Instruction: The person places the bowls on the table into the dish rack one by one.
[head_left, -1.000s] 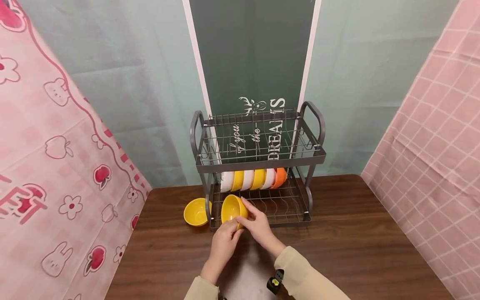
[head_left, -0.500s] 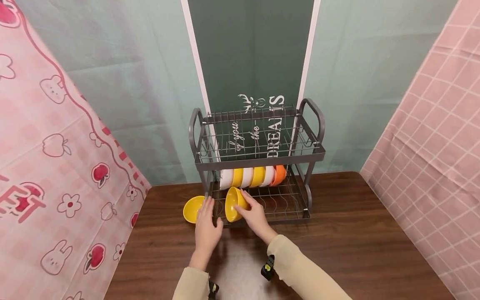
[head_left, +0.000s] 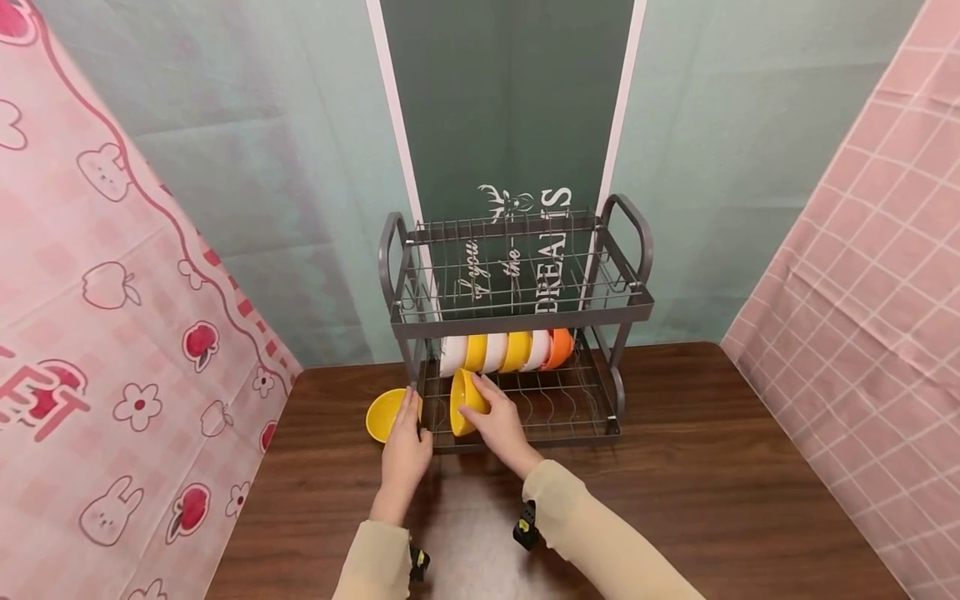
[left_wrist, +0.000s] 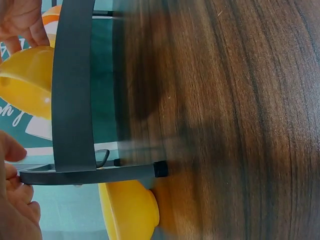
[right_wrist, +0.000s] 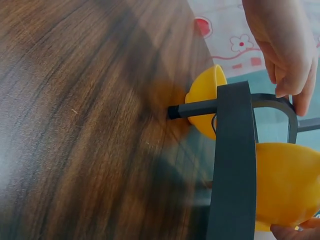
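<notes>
In the head view my right hand (head_left: 501, 425) holds a yellow bowl (head_left: 459, 404) by its side, thumb at the rim and fingers behind. The bowl is tipped on edge, its opening toward the left, over the front left of the lower tier of a dark grey two-tier dish rack (head_left: 521, 321). My left hand (head_left: 405, 458) is at the rack's left side, with the side frame (left_wrist: 90, 175) between thumb and fingers in the left wrist view. A second yellow bowl (head_left: 384, 414) sits on the table just left of the rack, partly hidden by that hand.
A row of white, yellow and orange bowls (head_left: 516, 352) stands on edge at the back of the lower tier. Bare wires show on the upper tier (head_left: 517, 275). The wooden table (head_left: 697, 467) is bounded by patterned cloths (head_left: 157, 333) at the sides and back.
My left hand has let go of the bowl and moved left to the rack's side. The right hand has turned the bowl further on edge and brought it slightly deeper over the lower tier.
</notes>
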